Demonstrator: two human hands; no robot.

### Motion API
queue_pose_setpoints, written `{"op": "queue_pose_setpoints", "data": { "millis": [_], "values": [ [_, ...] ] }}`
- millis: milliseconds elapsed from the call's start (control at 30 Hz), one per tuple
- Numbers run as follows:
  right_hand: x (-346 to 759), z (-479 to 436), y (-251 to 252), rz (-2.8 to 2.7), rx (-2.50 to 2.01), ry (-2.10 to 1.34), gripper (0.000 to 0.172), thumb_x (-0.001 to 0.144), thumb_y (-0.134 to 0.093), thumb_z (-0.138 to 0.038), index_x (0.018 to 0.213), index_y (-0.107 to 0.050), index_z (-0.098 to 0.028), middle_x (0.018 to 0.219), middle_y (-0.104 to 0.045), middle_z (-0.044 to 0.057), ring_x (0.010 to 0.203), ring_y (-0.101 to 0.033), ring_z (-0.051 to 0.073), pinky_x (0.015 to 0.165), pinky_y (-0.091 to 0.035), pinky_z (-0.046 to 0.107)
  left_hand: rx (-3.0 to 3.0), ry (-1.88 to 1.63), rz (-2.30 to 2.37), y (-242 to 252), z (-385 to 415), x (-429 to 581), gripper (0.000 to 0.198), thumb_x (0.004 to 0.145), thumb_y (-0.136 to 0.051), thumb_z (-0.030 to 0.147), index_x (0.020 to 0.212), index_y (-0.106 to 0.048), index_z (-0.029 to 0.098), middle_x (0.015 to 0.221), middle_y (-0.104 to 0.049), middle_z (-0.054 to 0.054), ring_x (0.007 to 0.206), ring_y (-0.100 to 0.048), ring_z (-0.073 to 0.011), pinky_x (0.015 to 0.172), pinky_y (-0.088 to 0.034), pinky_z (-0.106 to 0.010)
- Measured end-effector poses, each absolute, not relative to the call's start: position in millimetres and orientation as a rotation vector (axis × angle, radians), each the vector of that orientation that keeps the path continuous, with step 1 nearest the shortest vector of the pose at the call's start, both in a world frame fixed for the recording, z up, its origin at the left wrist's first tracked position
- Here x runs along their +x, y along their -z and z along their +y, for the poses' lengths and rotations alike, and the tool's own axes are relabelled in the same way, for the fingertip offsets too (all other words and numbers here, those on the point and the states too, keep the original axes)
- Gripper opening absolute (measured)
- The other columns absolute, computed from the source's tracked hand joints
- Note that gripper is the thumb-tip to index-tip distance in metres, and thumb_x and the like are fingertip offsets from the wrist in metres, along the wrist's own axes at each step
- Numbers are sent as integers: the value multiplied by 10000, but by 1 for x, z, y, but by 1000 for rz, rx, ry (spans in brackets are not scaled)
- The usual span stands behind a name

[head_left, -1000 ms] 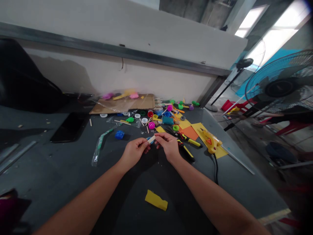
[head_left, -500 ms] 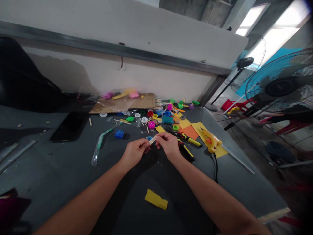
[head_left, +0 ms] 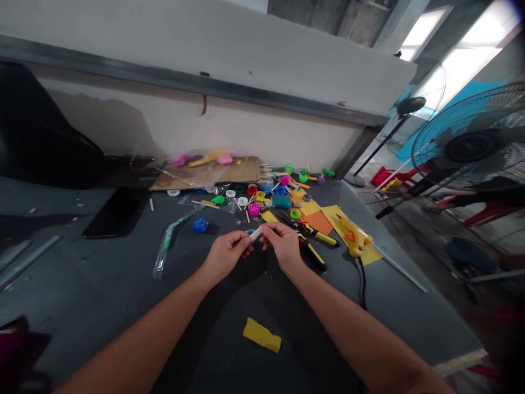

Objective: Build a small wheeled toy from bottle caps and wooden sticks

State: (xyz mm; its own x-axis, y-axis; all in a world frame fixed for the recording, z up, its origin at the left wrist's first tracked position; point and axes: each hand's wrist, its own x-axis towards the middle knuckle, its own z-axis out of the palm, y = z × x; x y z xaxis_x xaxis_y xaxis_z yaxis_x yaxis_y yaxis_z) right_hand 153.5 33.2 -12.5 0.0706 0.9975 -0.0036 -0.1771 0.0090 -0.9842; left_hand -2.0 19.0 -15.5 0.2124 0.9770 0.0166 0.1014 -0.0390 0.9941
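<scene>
Both my hands meet over the middle of a dark table (head_left: 102, 284). My left hand (head_left: 226, 254) and my right hand (head_left: 283, 243) each pinch one end of a short pale stick (head_left: 255, 233), fingers closed around it. A small blue piece shows just behind the stick between my fingertips; whether it is held I cannot tell. Beyond my hands lies a heap of coloured plastic caps and beads (head_left: 266, 197). Black and yellow pliers (head_left: 314, 253) lie just right of my right hand.
A yellow glue gun (head_left: 353, 236) rests on yellow and orange paper (head_left: 320, 219), its cable running toward me. A yellow scrap (head_left: 262, 335) lies near the front. A black phone (head_left: 117, 213), a blue block (head_left: 200, 225), cardboard (head_left: 213, 172) and a standing fan (head_left: 471, 148) are around.
My hands have barely shifted; the stick stays pinched between them, tilted slightly differently.
</scene>
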Motion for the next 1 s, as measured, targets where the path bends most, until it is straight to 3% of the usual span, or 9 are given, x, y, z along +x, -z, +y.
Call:
{"op": "queue_pose_setpoints", "data": {
  "millis": [667, 1000],
  "values": [
    [162, 28, 4, -1268, -1011, -1209, 216, 707, -701, -333, 895, -746, -239, 668, -668, 0, 549, -598, 143, 510, -526, 280, 1320, -1080, 1124, 12, 20, -4, 242, 785, -571, 392, 700, -582, 166, 613, -601, 6, 522, -522, -104, 526, -422, -220],
    [174, 38, 8, -977, -885, -1806, 243, 661, -752, -281, 878, -699, -186, 643, -665, -25, 479, -560, 70, 412, -467, 164, 1286, -1076, 1051, 6, 18, -6, 255, 777, -608, 401, 734, -620, 150, 630, -614, -2, 546, -526, -101, 549, -440, -224]
  ]
}}
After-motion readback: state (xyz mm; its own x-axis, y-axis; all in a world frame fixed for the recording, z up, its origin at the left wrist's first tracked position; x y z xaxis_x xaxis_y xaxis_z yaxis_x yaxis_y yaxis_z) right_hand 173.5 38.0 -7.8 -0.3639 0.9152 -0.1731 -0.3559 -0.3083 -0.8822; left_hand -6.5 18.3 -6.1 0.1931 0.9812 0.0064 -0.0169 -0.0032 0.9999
